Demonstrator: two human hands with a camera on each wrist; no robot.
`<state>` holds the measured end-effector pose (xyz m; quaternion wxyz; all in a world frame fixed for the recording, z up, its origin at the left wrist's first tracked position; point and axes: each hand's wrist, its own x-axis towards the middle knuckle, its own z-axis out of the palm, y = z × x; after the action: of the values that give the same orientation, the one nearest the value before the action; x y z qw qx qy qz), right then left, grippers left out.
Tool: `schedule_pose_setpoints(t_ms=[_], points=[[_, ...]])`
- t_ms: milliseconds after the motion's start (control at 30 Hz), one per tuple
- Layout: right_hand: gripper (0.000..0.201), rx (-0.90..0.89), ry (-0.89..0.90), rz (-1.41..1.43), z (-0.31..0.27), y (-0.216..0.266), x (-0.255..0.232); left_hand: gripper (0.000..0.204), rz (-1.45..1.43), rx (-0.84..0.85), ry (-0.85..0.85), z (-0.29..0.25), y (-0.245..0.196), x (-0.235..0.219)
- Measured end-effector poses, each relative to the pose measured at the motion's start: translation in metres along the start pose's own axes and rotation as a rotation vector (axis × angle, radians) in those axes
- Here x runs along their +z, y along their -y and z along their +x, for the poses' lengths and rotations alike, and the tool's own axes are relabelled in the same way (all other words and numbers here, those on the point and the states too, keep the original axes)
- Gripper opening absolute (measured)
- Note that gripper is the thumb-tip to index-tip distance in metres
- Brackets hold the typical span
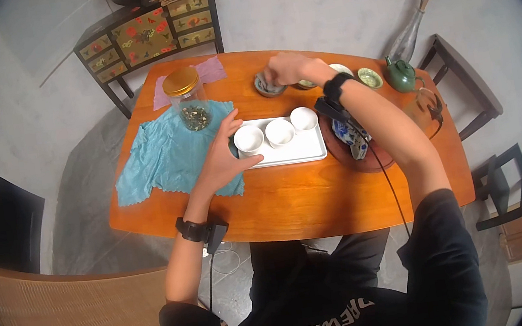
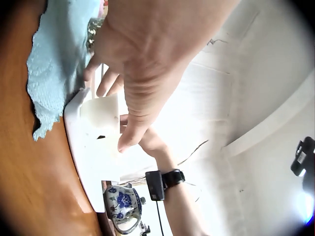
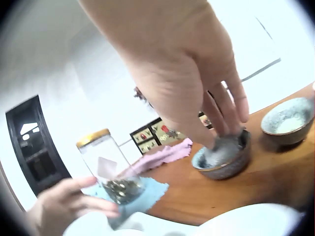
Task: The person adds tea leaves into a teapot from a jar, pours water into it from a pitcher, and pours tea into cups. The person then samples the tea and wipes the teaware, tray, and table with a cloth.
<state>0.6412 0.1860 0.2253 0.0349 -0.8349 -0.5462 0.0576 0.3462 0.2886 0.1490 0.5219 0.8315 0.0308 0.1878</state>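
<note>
A white rectangular tray [image 1: 302,151] carries three white cups, the leftmost cup [image 1: 249,139] near my left hand [image 1: 217,159]. That hand is spread at the tray's left end, thumb along the near side and fingers at the far side; in the left wrist view the thumb [image 2: 129,138] overlaps the white cups. At the table's far side my right hand [image 1: 291,68] reaches down into a small dark bowl [image 3: 226,169]. Its fingertips pinch a blurred grey thing [image 3: 222,150] inside the bowl; I cannot tell its kind.
A gold-lidded glass jar [image 1: 182,84] of dried leaves stands on a turquoise cloth [image 1: 154,152], near a pink cloth [image 1: 212,68]. Further right are pale-lined bowls [image 1: 369,77], a green teapot [image 1: 401,73] and a blue-and-white teapot [image 2: 124,202] on a round brown tray [image 1: 376,164].
</note>
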Motion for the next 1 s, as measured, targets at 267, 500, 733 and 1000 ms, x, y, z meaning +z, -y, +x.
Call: schedule_pose_setpoints(t_ms=[267, 500, 733, 1000], points=[[0.029, -0.069, 0.159, -0.142, 0.040, -0.001, 0.026, 0.100, 0.165, 0.073, -0.072, -0.009, -0.017, -0.014], [0.025, -0.127, 0.153, 0.132, 0.036, -0.034, -0.032, 0.094, 0.189, 0.127, -0.141, -0.003, -0.054, -0.022], [0.023, -0.066, -0.190, 0.039, -0.035, -0.061, -0.076, 0.087, 0.142, 0.196, -0.186, 0.005, -0.071, -0.017], [0.039, -0.081, 0.072, -0.053, -0.019, -0.111, 0.003, 0.075, 0.137, 0.257, -0.099, 0.021, -0.086, 0.007]])
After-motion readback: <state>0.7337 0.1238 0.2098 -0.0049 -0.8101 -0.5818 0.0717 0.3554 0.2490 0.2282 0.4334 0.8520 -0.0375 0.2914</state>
